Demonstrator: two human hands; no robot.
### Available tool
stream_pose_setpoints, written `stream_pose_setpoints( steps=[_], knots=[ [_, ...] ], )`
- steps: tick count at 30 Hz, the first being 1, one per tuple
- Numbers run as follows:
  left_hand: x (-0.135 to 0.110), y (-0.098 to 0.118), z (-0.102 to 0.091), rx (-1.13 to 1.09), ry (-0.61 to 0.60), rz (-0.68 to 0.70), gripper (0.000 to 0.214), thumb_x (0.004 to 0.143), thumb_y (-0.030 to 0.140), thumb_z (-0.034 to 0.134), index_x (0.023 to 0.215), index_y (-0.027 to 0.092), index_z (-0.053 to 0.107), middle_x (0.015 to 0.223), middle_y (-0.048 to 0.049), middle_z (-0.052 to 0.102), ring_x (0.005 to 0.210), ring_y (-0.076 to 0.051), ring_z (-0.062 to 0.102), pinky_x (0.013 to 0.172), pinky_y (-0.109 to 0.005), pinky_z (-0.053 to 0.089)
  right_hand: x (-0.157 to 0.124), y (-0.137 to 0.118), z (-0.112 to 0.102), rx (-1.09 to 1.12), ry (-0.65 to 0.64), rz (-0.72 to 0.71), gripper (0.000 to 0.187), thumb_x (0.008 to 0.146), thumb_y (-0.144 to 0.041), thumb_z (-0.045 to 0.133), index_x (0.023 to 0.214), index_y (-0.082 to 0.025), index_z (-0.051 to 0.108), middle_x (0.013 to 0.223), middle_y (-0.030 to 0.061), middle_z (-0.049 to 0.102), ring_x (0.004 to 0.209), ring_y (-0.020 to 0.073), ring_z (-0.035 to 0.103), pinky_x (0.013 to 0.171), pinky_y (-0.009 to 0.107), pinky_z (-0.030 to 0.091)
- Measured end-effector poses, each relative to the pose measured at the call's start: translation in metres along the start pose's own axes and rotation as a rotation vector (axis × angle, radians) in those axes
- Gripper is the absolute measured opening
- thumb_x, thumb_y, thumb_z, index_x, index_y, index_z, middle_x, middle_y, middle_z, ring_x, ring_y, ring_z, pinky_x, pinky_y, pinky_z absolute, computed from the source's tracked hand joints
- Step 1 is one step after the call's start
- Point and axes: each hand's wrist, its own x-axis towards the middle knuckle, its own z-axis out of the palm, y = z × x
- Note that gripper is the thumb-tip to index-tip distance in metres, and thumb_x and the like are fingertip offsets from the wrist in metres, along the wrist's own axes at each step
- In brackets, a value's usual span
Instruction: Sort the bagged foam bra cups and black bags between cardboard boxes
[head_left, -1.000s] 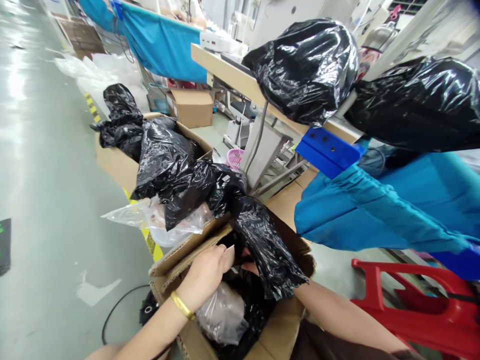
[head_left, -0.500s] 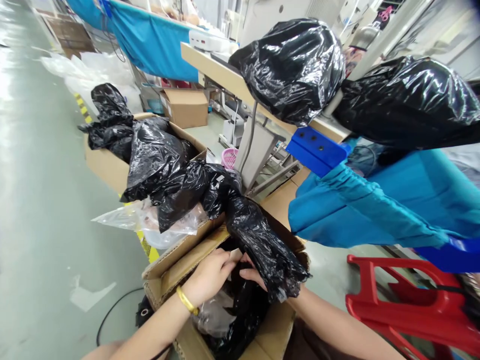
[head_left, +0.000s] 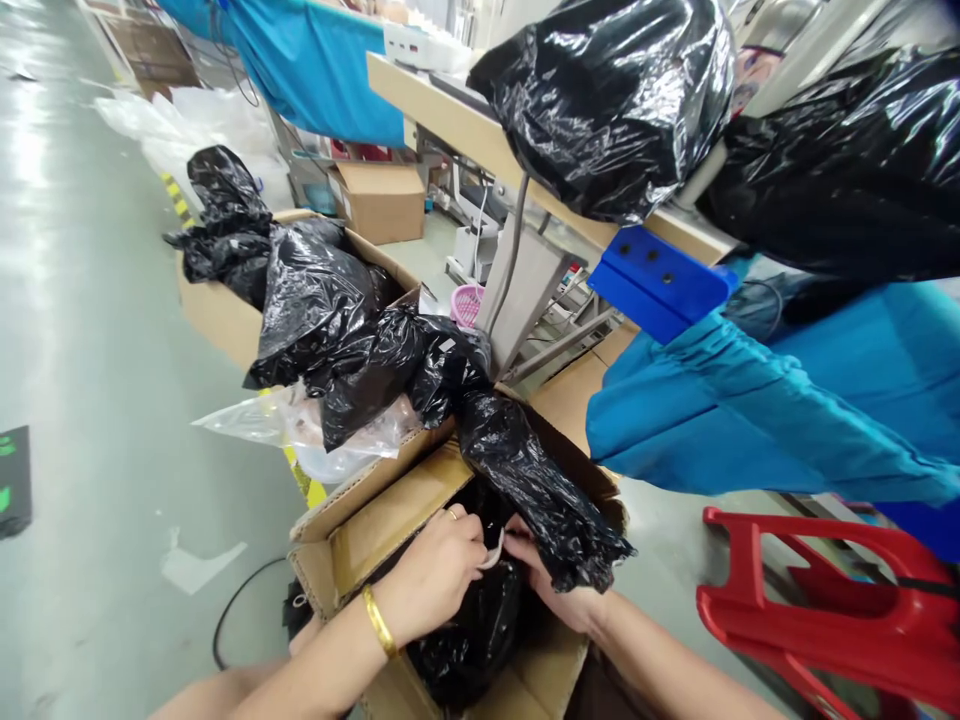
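Both my hands are inside an open cardboard box (head_left: pixel 390 520) at the bottom centre. My left hand (head_left: pixel 439 578), with a gold bangle at the wrist, pinches a small pale strip (head_left: pixel 493 553) over a black plastic bag (head_left: pixel 469 630) in the box. My right hand (head_left: pixel 559 592) meets it from the right, fingertips on the same strip, partly hidden under a hanging black bag flap (head_left: pixel 536 490).
More black bags (head_left: pixel 315 300) and a clear plastic bag (head_left: pixel 315 435) pile over a second cardboard box (head_left: pixel 214 315) behind. A work table (head_left: pixel 480 135) carries big black bags (head_left: pixel 615 100). Blue fabric (head_left: pixel 750 410) hangs at right above a red plastic stool (head_left: pixel 817 600). A cable (head_left: pixel 232 605) lies on the grey floor.
My hands have drawn together lower in the box and now pinch the pale strip. The clear bag seen earlier under my left hand is out of sight.
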Motion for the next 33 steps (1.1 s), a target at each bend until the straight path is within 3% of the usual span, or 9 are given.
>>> stream_pose_setpoints(
  steps=[6,10,13,16,19,21,26,29,33],
  knots=[
    [-0.007,-0.002,0.016,-0.024,0.2,0.161,0.027,0.086,0.004,0.059,0.082,0.024,0.078,0.146,-0.0118,0.049,0.144,-0.038,0.034,0.117,-0.058,0.038,-0.011,-0.023,-0.007,-0.409,-0.112,-0.154,0.036,0.09,-0.06,0.066,0.102,-0.026,0.061,0.106,0.0046,0.064,0.108,0.0283,0.059,0.108,0.048,0.045],
    [-0.004,-0.001,0.016,0.019,0.331,0.161,0.026,0.086,0.003,0.054,0.082,0.019,0.074,0.149,-0.0147,0.047,0.146,-0.037,0.034,0.121,-0.058,0.037,-0.025,-0.049,-0.006,-0.566,-0.279,-0.2,0.029,0.098,-0.056,0.053,0.102,-0.027,0.056,0.099,0.0019,0.06,0.103,0.0251,0.06,0.1,0.041,0.049],
    [0.0,0.003,0.011,0.023,0.167,0.21,0.024,0.089,0.005,0.053,0.083,0.019,0.071,0.12,-0.0108,0.067,0.122,-0.028,0.057,0.124,-0.053,0.034,-0.027,-0.056,-0.012,-0.661,-0.301,-0.171,0.029,0.1,-0.056,0.05,0.097,-0.028,0.059,0.094,0.0013,0.063,0.097,0.0253,0.064,0.098,0.041,0.052],
    [0.002,0.006,0.006,0.021,0.049,0.15,0.027,0.093,0.007,0.047,0.077,0.019,0.065,0.088,-0.0071,0.069,0.089,-0.024,0.062,0.099,-0.044,0.051,-0.013,-0.06,-0.02,-0.765,0.032,-0.174,0.032,0.091,-0.058,0.06,0.101,-0.027,0.064,0.102,0.007,0.068,0.103,0.0326,0.066,0.099,0.049,0.053],
    [0.001,0.009,-0.001,-0.02,0.099,0.051,0.024,0.094,0.01,0.045,0.082,0.02,0.063,0.091,-0.0085,0.068,0.087,-0.025,0.06,0.083,-0.041,0.049,0.018,-0.072,-0.017,-0.753,0.403,-0.273,0.062,0.072,-0.051,0.08,0.123,-0.023,0.058,0.13,0.0158,0.063,0.108,0.0365,0.066,0.096,0.052,0.056],
    [0.0,0.011,-0.005,-0.123,0.15,-0.053,0.019,0.091,0.011,0.046,0.081,0.02,0.059,0.093,-0.0086,0.066,0.09,-0.026,0.059,0.085,-0.041,0.045,0.045,-0.084,-0.006,-0.757,0.406,-0.345,0.069,0.07,-0.046,0.082,0.129,-0.021,0.056,0.135,0.0176,0.061,0.114,0.037,0.065,0.1,0.052,0.055],
    [-0.002,0.012,-0.014,-0.302,0.248,-0.248,0.02,0.082,0.016,0.049,0.068,0.022,0.037,0.083,-0.0052,0.059,0.085,-0.024,0.056,0.076,-0.037,0.037,0.1,-0.119,0.033,-0.859,0.345,-0.647,0.023,0.09,-0.027,0.054,0.107,-0.019,0.066,0.114,0.017,0.071,0.116,0.0349,0.066,0.104,0.051,0.053],
    [-0.002,0.005,-0.017,-0.397,0.324,-0.344,0.025,0.082,0.024,0.052,0.065,0.023,0.033,0.082,-0.0037,0.055,0.082,-0.023,0.056,0.074,-0.037,0.035,0.109,-0.148,0.057,-0.816,0.484,-0.974,0.025,0.092,-0.019,0.047,0.11,-0.018,0.064,0.113,0.0167,0.066,0.111,0.0311,0.065,0.104,0.049,0.054],
    [-0.003,-0.006,-0.019,-0.53,0.402,-0.432,0.024,0.082,0.03,0.052,0.064,0.023,0.038,0.083,-0.0032,0.056,0.081,-0.022,0.058,0.074,-0.035,0.038,0.113,-0.194,0.09,-0.747,0.702,-1.178,0.022,0.092,-0.016,0.046,0.107,-0.02,0.062,0.108,0.0158,0.061,0.106,0.0299,0.065,0.105,0.05,0.054]
  ],
)
